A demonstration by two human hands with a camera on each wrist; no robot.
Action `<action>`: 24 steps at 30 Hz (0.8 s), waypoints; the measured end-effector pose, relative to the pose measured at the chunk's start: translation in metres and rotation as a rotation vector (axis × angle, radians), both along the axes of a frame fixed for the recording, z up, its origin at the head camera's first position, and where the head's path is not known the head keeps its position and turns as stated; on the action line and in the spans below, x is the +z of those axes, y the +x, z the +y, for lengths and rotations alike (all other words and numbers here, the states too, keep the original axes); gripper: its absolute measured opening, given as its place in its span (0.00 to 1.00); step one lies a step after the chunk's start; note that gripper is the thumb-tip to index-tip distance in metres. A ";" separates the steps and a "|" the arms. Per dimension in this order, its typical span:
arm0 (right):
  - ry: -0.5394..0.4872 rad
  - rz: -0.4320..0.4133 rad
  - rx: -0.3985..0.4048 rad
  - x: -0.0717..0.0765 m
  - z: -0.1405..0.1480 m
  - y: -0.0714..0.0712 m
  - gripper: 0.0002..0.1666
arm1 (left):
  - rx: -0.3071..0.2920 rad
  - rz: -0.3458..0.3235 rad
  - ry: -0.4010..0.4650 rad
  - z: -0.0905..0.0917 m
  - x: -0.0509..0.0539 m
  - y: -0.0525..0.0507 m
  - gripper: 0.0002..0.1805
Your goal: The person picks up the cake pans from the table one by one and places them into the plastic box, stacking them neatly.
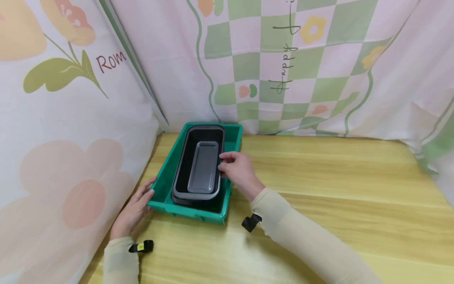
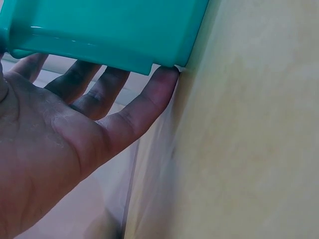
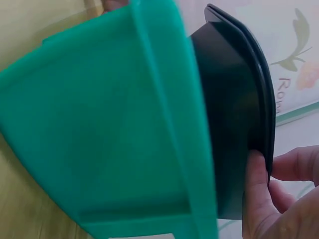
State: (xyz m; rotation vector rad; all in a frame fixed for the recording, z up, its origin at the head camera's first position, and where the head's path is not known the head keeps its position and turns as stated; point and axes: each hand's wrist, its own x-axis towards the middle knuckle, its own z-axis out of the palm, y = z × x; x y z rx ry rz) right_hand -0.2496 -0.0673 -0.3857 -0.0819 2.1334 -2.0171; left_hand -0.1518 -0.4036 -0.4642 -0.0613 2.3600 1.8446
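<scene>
A green plastic bin (image 1: 203, 213) stands on the table with a dark loaf pan (image 1: 203, 167) in it. Beneath that pan's near end shows the dark edge of what looks like a second pan (image 1: 181, 200), mostly hidden. My right hand (image 1: 241, 171) pinches the loaf pan's right rim between thumb and fingers; the right wrist view shows the pan's dark side (image 3: 227, 104) above the bin's edge. At the bin's near left corner, my left hand (image 1: 133, 211) touches the outer wall. In the left wrist view its fingers (image 2: 144, 107) reach out, rather straight, along the bin's edge.
The wooden table (image 1: 319, 177) extends to the right of the bin. A printed cloth (image 1: 248, 67) hangs behind it, close to the bin's far end. Another flowered cloth (image 1: 71, 157) hangs along the left, close beside my left hand.
</scene>
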 end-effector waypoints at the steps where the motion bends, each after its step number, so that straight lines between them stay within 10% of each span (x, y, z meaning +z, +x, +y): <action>1: 0.001 -0.002 0.002 -0.002 -0.002 -0.002 0.20 | 0.002 -0.004 -0.018 0.000 0.000 0.001 0.32; 24: -0.109 -0.031 0.066 -0.014 0.007 -0.009 0.16 | 0.055 0.019 -0.103 -0.001 -0.006 -0.003 0.31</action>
